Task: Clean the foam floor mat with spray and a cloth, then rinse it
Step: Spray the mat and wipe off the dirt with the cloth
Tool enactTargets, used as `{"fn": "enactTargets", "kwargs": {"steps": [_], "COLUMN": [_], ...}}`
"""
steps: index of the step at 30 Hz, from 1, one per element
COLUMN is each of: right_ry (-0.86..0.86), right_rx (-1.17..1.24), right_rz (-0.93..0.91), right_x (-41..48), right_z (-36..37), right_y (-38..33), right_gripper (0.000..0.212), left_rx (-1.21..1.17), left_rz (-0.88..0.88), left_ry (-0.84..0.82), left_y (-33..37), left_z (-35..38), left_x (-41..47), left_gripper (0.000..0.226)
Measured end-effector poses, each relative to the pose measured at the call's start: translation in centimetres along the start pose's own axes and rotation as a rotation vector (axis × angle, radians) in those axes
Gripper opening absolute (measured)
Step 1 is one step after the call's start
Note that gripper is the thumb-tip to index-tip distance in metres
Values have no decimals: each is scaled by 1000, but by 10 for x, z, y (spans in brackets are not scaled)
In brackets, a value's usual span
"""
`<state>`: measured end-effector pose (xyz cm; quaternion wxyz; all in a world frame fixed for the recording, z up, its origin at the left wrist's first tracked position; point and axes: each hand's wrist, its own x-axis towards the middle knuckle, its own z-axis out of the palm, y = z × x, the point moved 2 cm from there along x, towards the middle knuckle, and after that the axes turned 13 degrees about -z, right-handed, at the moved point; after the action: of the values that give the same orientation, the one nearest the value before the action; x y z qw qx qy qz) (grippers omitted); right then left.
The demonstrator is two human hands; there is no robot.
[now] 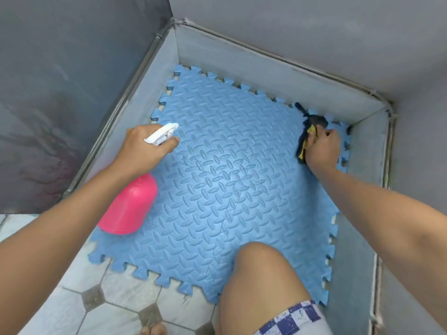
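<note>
Left hand (142, 151) gripped pink spray bottle (128, 206) at trigger neck; right hand (323, 148) clutched dark cloth (308, 131) against blue foam mat (217, 189) on floor. Mat likely light, floppy; lift by edge.

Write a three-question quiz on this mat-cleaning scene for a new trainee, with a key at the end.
1. True or false: the left hand grips the spray bottle at its white trigger head.
2. Where is the cloth?
A) draped over the spray bottle
B) gripped in the right hand near the far right corner of the mat
C) under the left hand
3. Fill in the gap: the body of the spray bottle is ____ in colour.
Key: 1 true; 2 B; 3 pink.
</note>
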<state>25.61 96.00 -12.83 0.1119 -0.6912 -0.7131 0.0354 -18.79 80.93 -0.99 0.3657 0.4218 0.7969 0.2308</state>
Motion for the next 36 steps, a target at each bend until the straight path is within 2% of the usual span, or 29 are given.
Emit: {"fn": "enactTargets", "kwargs": {"steps": [2, 5, 7, 10, 12, 15, 17, 21, 25, 28, 30, 31, 33, 36], "right_ry": [-42, -58, -29, 19, 32, 26, -4, -94, -136, -172, -129, -100, -10, 37], "right_rx": [-43, -35, -9, 60, 100, 234, 312, 284, 318, 304, 235, 186, 131, 61], "right_rz": [223, 386, 427, 359, 258, 81, -139, -594, -930, -1059, -1025, -925, -576, -44], "right_x": [12, 23, 30, 41, 49, 47, 35, -16, -81, -102, -87, -72, -34, 0], "right_z": [-8, -2, 3, 9, 14, 23, 31, 52, 45, 34, 23, 18, 7, -5], "right_y": [35, 38, 17, -30, -74, -157, -219, -310, -312, -238, -172, -139, -72, 14], "right_gripper": [45, 44, 43, 41, 39, 36, 38, 33, 37, 37, 37, 37, 45, 52], "left_rx": [-16, -7, -22, -79, -86, -93, -81, -120, -120, -127, -129, -125, -107, -88], "left_rz": [39, 79, 59, 27, 41, 62, 78, 84, 77, 34, 44, 57, 76, 120], "left_ry": [9, 20, 22, 63, 108, 180, 181, 150, 123, 37, -19, -31, -33, -15], "left_y": [16, 29, 28, 27, 24, 18, 15, 8, 4, 1, 1, 0, 1, 2], "left_z": [1, -4, -10, -11, -7, -2, -4, -12, -13, -7, -5, -4, -4, -2], "left_x": [13, 29, 37, 40, 37, 32, 33, 35, 34, 28, 24, 23, 19, 9], "left_gripper": [46, 45, 48, 38, 35, 43, 44, 49, 40, 39, 39, 41, 46, 46]}}
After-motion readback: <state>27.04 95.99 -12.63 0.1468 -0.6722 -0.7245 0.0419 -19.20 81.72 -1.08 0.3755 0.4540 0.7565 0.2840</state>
